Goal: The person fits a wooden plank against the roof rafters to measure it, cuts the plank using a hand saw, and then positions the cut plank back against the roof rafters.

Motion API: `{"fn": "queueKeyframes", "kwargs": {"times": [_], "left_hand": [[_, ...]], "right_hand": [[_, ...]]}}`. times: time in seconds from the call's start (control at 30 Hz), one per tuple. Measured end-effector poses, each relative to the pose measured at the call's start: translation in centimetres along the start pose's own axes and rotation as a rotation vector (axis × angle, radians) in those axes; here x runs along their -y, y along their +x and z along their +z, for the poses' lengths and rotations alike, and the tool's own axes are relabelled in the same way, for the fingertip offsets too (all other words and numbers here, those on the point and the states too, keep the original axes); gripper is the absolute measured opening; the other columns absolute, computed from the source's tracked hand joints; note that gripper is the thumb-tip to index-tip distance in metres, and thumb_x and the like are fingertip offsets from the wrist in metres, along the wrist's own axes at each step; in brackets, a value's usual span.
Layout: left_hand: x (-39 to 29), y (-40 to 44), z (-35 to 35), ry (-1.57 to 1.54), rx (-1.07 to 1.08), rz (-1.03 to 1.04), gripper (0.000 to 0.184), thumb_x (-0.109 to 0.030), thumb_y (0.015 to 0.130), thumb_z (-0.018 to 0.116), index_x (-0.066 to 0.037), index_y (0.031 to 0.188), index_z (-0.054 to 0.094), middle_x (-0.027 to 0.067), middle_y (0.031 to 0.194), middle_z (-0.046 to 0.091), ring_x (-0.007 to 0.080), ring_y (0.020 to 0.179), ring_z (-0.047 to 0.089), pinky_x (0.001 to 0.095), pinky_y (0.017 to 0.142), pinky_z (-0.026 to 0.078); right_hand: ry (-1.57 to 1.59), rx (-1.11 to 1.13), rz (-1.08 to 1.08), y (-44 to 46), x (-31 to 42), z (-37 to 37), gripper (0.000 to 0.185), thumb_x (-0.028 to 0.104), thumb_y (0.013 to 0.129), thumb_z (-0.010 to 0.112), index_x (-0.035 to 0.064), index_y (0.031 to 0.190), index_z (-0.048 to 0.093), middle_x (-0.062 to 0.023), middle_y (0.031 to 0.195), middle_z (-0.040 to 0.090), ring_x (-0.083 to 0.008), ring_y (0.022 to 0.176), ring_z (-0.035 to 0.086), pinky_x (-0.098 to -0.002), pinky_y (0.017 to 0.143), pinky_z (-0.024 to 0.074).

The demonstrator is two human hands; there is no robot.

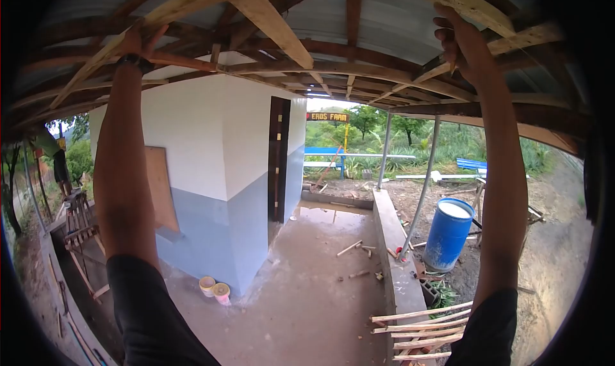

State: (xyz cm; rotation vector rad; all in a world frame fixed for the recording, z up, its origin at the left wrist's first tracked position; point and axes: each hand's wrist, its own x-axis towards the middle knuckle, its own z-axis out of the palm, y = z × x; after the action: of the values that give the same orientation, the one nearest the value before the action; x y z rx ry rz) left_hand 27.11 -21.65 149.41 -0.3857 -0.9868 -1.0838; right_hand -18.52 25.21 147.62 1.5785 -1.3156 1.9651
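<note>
Both my arms reach up to the timber roof frame. My left hand (136, 44) is at a long, pale wooden strip (168, 12), its thumb spread to the right and its fingers partly hidden against the wood; it appears to grip the strip. At the right end of the same strip, my right hand (462, 46) has one finger raised to the wood and the others curled. A thin, pencil-like stick (453, 67) pokes out below those curled fingers. A short timber brace (272, 30) crosses the frame between my hands.
Below stands a white-and-blue wall (198, 203) with a dark doorway (278, 161). Two small tubs (214, 289) sit at its corner. A blue drum (448, 235), metal posts (419, 187), a low concrete curb (387, 238) and stacked wooden poles (423, 334) are right. Left is a wooden trestle (78, 222).
</note>
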Motion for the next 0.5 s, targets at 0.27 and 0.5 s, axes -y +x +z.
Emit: {"fn": "queueKeyframes", "kwargs": {"times": [0.27, 0.5], "left_hand": [[2.3, -1.0, 1.1, -0.020, -0.069, 0.027, 0.046, -0.025, 0.104, 0.053, 0.008, 0.135, 0.042, 0.0224, 0.139, 0.049, 0.0411, 0.125, 0.054, 0.0502, 0.099, 0.060], [3.4, -0.7, 1.1, 0.003, -0.065, 0.022, 0.045, -0.024, 0.102, 0.057, 0.008, 0.132, 0.045, 0.0226, 0.132, 0.054, 0.0401, 0.108, 0.066, 0.0389, 0.085, 0.067]], "right_hand": [[-0.250, 0.278, -0.374, -3.6, -1.5, 3.8, 0.045, 0.033, 0.098, 0.059, 0.0054, 0.134, 0.058, 0.0005, 0.094, 0.063, -0.0086, 0.074, 0.050, -0.0265, 0.069, 0.0455], [-0.301, -0.073, -0.952, -4.1, 1.0, 13.8, 0.044, 0.046, 0.101, 0.059, 0.0025, 0.107, 0.063, -0.0009, 0.071, 0.049, -0.0108, 0.056, 0.042, -0.0271, 0.048, 0.0372]]}}
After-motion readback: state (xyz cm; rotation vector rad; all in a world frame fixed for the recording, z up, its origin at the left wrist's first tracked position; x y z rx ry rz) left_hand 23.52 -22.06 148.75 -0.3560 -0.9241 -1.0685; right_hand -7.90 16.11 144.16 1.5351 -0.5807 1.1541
